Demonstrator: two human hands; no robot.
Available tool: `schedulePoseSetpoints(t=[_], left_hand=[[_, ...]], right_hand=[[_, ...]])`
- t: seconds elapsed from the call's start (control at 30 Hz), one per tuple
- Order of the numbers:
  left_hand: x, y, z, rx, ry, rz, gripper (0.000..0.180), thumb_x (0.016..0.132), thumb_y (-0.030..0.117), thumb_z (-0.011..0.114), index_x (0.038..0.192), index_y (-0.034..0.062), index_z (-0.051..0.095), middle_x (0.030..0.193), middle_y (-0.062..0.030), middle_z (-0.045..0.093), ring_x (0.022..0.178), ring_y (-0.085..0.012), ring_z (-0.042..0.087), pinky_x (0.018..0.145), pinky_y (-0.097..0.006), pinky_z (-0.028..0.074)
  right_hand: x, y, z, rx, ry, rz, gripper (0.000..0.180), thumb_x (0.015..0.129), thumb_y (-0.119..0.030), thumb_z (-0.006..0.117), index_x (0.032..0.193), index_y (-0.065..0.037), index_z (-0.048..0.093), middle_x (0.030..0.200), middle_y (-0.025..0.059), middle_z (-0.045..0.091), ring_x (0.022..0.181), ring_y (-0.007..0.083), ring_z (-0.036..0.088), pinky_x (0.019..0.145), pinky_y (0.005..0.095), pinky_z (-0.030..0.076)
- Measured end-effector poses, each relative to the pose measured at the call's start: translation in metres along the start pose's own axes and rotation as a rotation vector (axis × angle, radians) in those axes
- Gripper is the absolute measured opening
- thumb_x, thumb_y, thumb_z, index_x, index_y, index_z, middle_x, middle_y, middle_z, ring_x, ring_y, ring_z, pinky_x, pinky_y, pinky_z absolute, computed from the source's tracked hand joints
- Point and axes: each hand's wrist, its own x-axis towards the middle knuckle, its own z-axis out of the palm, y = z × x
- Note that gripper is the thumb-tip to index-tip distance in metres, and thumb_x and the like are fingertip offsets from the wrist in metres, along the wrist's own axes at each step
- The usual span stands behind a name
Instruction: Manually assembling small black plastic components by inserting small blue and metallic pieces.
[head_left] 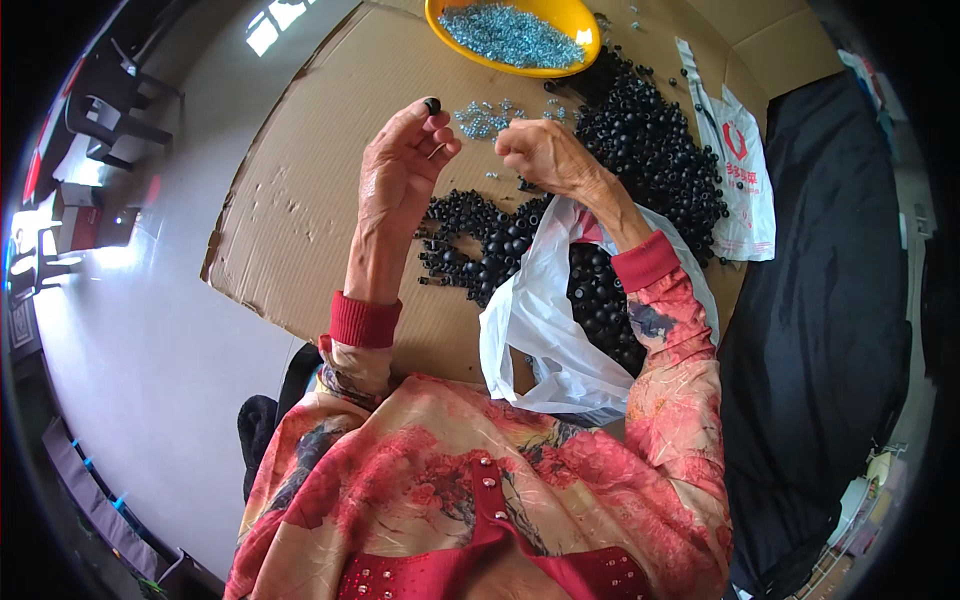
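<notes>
One black bead [432, 105] raised in the left hand [398, 150], the right hand [560, 158] poised near it.
The bead sits above the surface [290, 190], a cardboard sheet, grasped between the left thumb and forefinger; the right fingers curl inward, and I cannot tell whether they hold anything. The step in hand appears to be handling a single bead, so the next move likely calls for a steady left pinch while the right fingers work. Small pale-blue pieces [488, 118] lie between the hands, loose black beads [650, 140] to the right, an open white bag [535, 350] of beads nearer, a yellow bowl [470, 55] at the far side.
</notes>
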Motion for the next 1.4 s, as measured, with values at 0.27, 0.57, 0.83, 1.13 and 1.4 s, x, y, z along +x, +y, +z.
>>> schedulePoseSetpoints(t=[0.27,0.57,0.83,1.13,1.4], left_hand=[[-0.001,-0.002,0.000,-0.086,-0.041,-0.034,0.019,0.086,0.015,0.055,0.096,-0.0014,0.057,0.082,-0.0069,0.059,0.074,-0.0150,0.057,0.074,-0.032,0.050],[-0.012,-0.005,0.019,-0.346,-0.251,-0.168,0.022,0.091,0.014,0.045,0.105,-0.0020,0.052,0.086,-0.0103,0.061,0.076,-0.0168,0.060,0.081,-0.035,0.047],[-0.016,-0.011,0.028,-0.245,-0.256,-0.160,0.020,0.090,0.015,0.049,0.100,-0.0015,0.055,0.088,-0.0084,0.060,0.078,-0.0168,0.059,0.080,-0.035,0.049],[-0.020,-0.007,0.034,-0.072,-0.178,-0.044,0.021,0.087,0.014,0.055,0.100,-0.0027,0.057,0.086,-0.0081,0.061,0.074,-0.0148,0.059,0.073,-0.029,0.051],[-0.022,-0.007,0.033,0.060,-0.180,0.041,0.023,0.088,0.013,0.054,0.105,-0.0028,0.056,0.091,-0.0095,0.061,0.078,-0.0170,0.060,0.077,-0.032,0.051]], right_hand=[[0.005,-0.009,0.028,-0.296,-0.171,-0.162,0.004,0.069,-0.007,0.054,0.072,-0.006,0.053,0.069,0.0092,0.056,0.068,0.0272,0.058,0.069,0.0388,0.044],[0.011,-0.054,-0.048,0.425,0.102,0.179,0.009,0.073,-0.005,0.064,0.079,-0.002,0.058,0.072,0.0073,0.063,0.069,0.0135,0.062,0.064,0.0264,0.050],[0.019,-0.077,-0.074,0.580,0.229,0.048,0.010,0.076,-0.006,0.066,0.083,-0.002,0.061,0.077,0.0025,0.063,0.070,0.0078,0.060,0.065,0.0213,0.049],[0.022,-0.089,-0.072,0.218,0.236,-0.039,0.005,0.075,-0.003,0.064,0.078,-0.001,0.061,0.072,0.0060,0.061,0.065,0.0139,0.061,0.059,0.0259,0.051],[0.024,-0.092,-0.079,0.232,0.195,-0.011,0.006,0.074,-0.001,0.064,0.079,-0.001,0.061,0.072,0.0050,0.062,0.065,0.0104,0.061,0.058,0.0225,0.051]])
